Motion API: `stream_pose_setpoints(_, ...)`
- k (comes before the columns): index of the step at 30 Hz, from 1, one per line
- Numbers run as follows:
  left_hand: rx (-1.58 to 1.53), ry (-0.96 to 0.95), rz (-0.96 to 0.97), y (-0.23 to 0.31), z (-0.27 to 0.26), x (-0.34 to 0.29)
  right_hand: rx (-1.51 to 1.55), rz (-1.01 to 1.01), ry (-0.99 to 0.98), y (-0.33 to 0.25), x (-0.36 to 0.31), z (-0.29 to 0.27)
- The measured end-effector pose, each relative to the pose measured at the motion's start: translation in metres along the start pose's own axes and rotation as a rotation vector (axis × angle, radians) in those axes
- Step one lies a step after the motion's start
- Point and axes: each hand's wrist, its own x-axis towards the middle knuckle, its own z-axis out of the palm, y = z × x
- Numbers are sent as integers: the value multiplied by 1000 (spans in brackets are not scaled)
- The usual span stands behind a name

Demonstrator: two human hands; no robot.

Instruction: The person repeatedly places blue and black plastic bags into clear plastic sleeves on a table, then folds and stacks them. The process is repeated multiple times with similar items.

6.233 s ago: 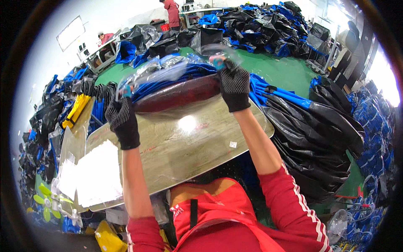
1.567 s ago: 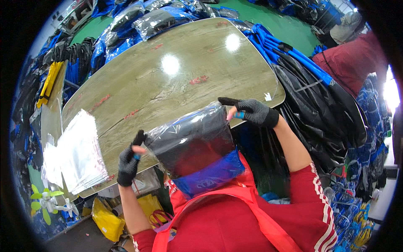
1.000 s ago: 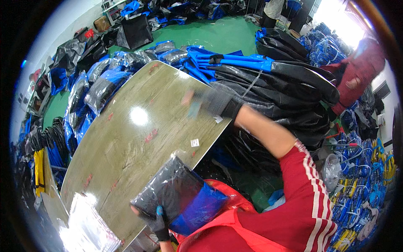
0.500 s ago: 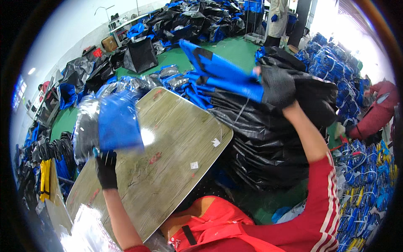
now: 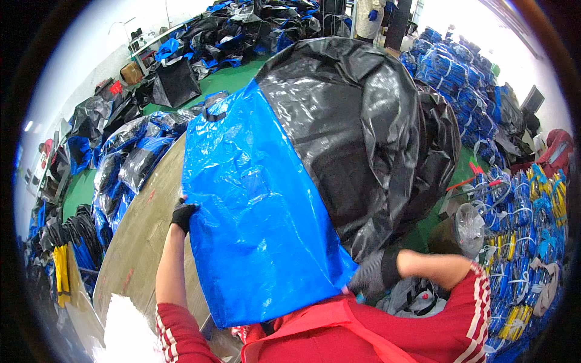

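Note:
A large blue and black plastic bag (image 5: 254, 199) is spread out in front of me, its glossy blue panel toward me and the loose black part bunched at the upper right. A small dark handle loop shows near its upper left corner. My left hand (image 5: 183, 215), in a dark glove, grips the bag's left edge over the table (image 5: 136, 236). At the lower right corner, close to my body, my right hand (image 5: 376, 273) in a dark grey glove is closed on the bag's edge; motion smears it a little. The bag covers most of the wood-patterned tabletop.
Clear-wrapped blue and black packets (image 5: 139, 154) are heaped beyond the table's far left edge. Tied blue bundles (image 5: 514, 242) stand at the right, with more stacked behind (image 5: 448, 78). A person in a red sleeve (image 5: 555, 151) is at far right. Black and blue material (image 5: 260, 27) lies at the back.
The clear-wrapped packet has left my left hand, which now grips the bag. The folded blue and black piece in my right hand is spread out, and that hand has come down toward my body.

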Motion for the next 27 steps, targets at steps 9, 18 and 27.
stream_pose_setpoints(9, 181, 383, 441, -76, -165, -206, -702, 816, 1401, 192, 17, -283)
stream_pose_setpoints(18, 509, 948, -160, -187, -300, -328, -521, 331, 1165, 154, 229, -202)
stream_pose_setpoints(27, 1149, 1155, -603, -238, -295, -343, -363, 735, 571, 198, 136, -243)
